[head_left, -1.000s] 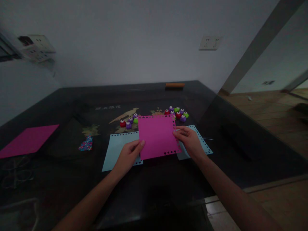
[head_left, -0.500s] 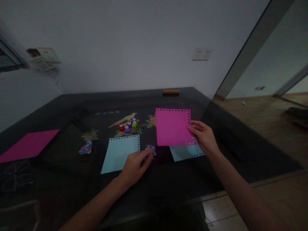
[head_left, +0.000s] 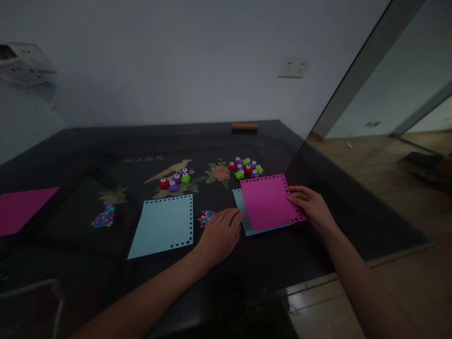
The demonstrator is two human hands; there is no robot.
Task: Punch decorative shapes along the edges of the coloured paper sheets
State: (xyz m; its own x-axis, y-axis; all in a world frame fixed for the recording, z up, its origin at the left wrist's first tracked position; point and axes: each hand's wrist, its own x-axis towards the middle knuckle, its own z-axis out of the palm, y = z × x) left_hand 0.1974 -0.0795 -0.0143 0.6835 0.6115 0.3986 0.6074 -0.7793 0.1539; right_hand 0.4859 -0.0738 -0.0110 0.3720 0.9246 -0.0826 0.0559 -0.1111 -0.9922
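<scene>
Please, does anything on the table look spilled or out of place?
A pile of colourful bits and a second pile by the left hand lie loose on the black table, perhaps spilled. The pink sheet in the right hand covers a blue sheet only partly, edges mismatched.

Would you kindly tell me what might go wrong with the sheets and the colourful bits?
The left hand is close to a pile of colourful bits, so a sideways brush might scatter it. The right hand pinches the pink sheet by one edge only, so it could swing or bend. That sheet overlaps a blue sheet in view, so a slip might push the blue one askew.
</scene>
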